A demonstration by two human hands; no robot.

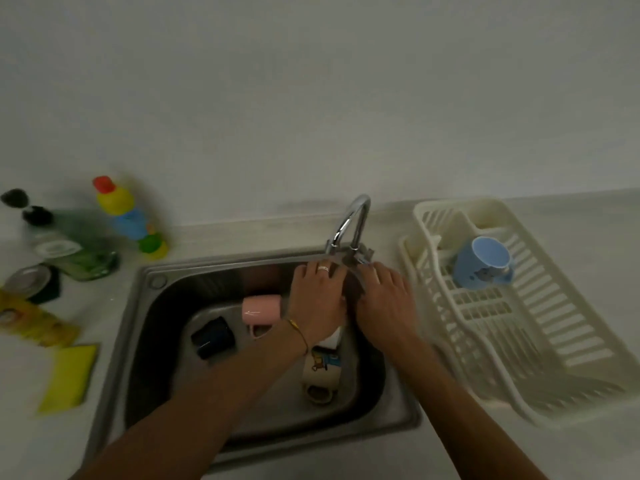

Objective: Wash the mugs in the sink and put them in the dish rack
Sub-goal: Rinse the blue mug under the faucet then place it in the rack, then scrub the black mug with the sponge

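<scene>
Both my hands meet under the chrome tap (353, 216), at the back of the steel sink (114, 344). My left hand (317, 299) and my right hand (384, 301) press from either side on a dark brown mug (353, 289), mostly hidden between them. In the basin lie a pink mug (261, 308) on its side, a black mug (213, 337) to its left, and a cream mug with a cartoon print (320, 370) below my left wrist. A light blue mug (483, 263) sits tilted in the white plastic dish rack (554, 323) to the right of the sink.
Left of the sink stand a green dish-soap bottle (83, 252), a colourful bottle with a red cap (130, 216) and a dark-capped bottle (36, 216). A yellow sponge (67, 377), a yellow packet (38, 325) and a round lid (29, 282) lie nearer the counter's left edge.
</scene>
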